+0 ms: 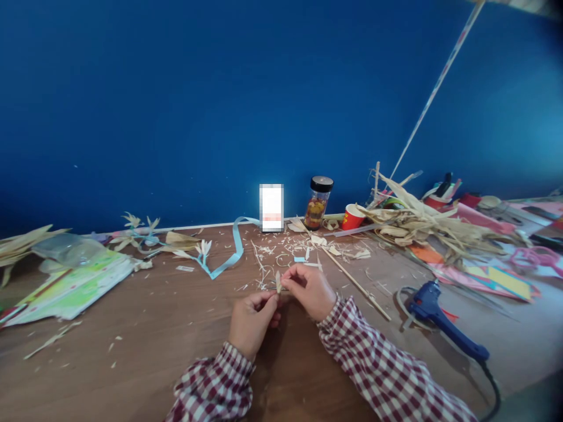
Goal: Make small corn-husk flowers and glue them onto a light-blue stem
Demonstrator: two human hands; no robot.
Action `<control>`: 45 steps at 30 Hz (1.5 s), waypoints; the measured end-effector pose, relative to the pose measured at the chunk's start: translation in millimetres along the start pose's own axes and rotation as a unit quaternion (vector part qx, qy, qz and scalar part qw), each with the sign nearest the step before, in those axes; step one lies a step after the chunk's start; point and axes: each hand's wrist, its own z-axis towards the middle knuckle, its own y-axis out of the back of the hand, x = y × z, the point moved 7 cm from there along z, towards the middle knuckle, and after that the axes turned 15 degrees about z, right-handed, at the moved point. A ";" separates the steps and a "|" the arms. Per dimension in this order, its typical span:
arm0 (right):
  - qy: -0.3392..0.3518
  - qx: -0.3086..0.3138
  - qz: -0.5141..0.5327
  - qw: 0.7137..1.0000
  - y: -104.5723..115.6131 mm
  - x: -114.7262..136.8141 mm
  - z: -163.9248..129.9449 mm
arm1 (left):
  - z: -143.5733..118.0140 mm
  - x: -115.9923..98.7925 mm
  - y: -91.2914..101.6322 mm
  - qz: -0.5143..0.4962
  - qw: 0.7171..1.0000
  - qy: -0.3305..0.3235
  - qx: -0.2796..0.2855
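Observation:
Between my two hands a small pale strip, which looks like dried corn husk, stands upright just above the table. My left hand is closed, with thumb and forefinger pinching the strip's lower end. My right hand pinches at the strip's right side, its fingertips pressed together; any finer piece in them is too small to make out. Beyond the hands lie scattered husk shavings and a light blue ribbon. A thin stick lies to the right of my right hand.
On the right rest a blue glue gun with its cord, a heap of dried husks and pink scissors. A lidded jar and red paper cup stand near the blue wall. At left lies a green-white packet.

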 end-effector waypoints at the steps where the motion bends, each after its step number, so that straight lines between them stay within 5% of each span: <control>1: 0.000 0.000 -0.002 1.000 0.0 0.2 -0.2 | 0.2 0.2 -0.1 0.002 1.000 0.000 0.000; 29: -0.027 0.020 0.109 0.993 -5.5 3.4 -1.8 | -1.7 -3.0 3.2 -0.004 1.000 0.000 -0.026; 37: -0.092 0.046 0.235 0.967 -13.3 -11.6 -3.7 | -4.2 -8.2 4.9 -0.005 0.999 -0.015 -0.037; 45: -0.108 0.032 0.251 0.961 -17.9 -16.8 -4.0 | -2.6 -5.1 3.9 -0.004 0.999 -0.017 -0.033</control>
